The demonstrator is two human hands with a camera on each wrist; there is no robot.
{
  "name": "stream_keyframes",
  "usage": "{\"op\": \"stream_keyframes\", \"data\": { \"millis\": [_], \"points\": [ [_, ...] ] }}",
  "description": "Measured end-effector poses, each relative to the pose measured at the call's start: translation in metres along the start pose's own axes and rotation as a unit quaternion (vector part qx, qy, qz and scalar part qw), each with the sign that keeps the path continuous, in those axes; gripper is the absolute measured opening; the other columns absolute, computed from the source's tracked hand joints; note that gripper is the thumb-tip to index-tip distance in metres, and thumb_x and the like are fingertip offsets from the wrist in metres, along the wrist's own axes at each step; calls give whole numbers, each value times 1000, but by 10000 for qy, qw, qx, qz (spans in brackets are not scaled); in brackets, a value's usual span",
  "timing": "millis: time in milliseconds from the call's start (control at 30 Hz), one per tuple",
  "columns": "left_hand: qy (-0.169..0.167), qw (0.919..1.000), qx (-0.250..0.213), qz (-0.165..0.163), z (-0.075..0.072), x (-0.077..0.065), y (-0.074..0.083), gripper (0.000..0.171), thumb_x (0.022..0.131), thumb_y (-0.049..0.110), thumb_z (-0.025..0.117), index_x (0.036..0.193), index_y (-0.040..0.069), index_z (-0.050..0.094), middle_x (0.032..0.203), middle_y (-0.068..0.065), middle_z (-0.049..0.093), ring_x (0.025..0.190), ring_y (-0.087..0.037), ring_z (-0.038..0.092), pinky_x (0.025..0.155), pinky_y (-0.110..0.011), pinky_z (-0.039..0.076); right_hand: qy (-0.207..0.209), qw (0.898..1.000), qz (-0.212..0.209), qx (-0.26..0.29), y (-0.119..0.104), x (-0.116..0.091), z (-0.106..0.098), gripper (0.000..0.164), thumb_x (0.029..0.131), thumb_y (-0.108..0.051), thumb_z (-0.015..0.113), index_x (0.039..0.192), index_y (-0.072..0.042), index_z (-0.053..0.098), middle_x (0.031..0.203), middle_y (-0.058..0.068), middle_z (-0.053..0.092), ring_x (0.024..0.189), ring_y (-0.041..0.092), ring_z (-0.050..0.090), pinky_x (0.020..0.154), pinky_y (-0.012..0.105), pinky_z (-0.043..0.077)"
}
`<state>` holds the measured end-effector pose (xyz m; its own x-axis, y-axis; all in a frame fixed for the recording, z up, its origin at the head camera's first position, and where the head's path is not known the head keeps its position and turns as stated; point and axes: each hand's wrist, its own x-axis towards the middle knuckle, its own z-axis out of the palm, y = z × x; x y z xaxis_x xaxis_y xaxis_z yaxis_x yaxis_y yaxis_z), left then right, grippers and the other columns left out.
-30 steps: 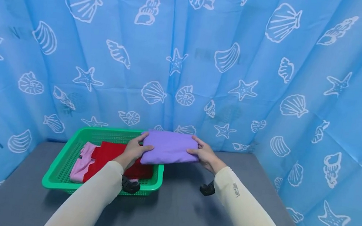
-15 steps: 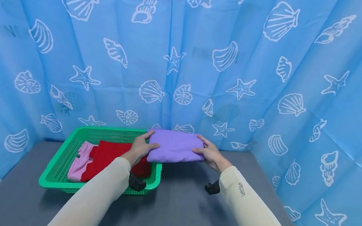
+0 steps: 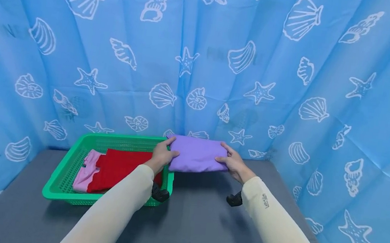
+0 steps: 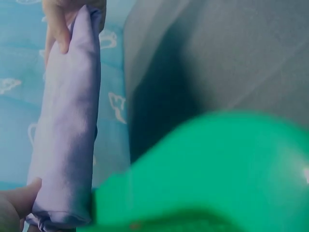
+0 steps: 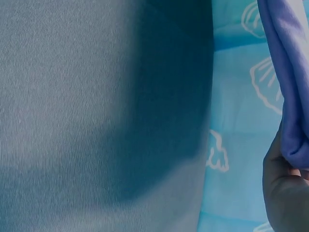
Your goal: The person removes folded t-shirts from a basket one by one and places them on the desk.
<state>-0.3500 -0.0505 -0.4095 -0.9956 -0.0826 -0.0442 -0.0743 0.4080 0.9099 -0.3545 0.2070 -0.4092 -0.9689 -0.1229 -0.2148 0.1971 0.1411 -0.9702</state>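
Note:
A folded purple cloth (image 3: pixel 196 155) is held up between both hands, its left end at the right rim of the green basket (image 3: pixel 52 179). My left hand (image 3: pixel 163 154) grips the cloth's left end, thumb on the near face. At the opposite end my right hand (image 3: pixel 235 164) grips it the same way. The left wrist view shows the cloth (image 4: pixel 67 125) as a thick folded bundle with a hand at each end. In the right wrist view, fingers (image 5: pixel 275 164) curl under the cloth's end (image 5: pixel 294 96).
Inside the basket lie a red cloth (image 3: pixel 121 165) and a pink cloth (image 3: pixel 84 175). The basket stands on a dark grey table (image 3: pixel 197 226), left of the middle. A blue curtain (image 3: pixel 202 58) with white shell prints hangs behind and along the sides.
Both hands have moved to the right with the purple cloth, from over the basket's right part to beside its right rim. The basket and the clothes in it stay put.

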Motion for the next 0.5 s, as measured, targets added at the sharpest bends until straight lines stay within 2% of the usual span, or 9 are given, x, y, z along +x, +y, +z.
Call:
{"op": "stream_keyframes", "data": {
  "millis": [233, 367, 500],
  "points": [
    [-5, 9999, 95, 37, 15, -1, 7, 64, 91, 3, 66, 149, 19, 45, 155, -15, 38, 146, -33, 29, 106, -46, 44, 77, 9999, 53, 96, 1, -1, -12, 79, 94, 5, 58, 159, -21, 20, 163, 19, 14, 148, 35, 22, 116, 47, 31],
    [119, 9994, 299, 137, 26, -2, 11, 63, 90, 1, 66, 148, 17, 47, 152, -16, 43, 144, -33, 33, 107, -45, 44, 101, 9999, 57, 116, 6, -1, -19, 80, 94, 6, 57, 159, -20, 18, 163, 20, 13, 148, 36, 21, 116, 47, 31],
    [172, 9993, 319, 80, 37, -4, 16, 64, 89, -1, 66, 148, 17, 47, 151, -16, 45, 142, -33, 36, 107, -45, 43, 125, 9998, 56, 133, 11, -1, -28, 80, 94, 5, 55, 159, -21, 16, 164, 19, 11, 148, 36, 19, 116, 47, 30]
  ]
}}
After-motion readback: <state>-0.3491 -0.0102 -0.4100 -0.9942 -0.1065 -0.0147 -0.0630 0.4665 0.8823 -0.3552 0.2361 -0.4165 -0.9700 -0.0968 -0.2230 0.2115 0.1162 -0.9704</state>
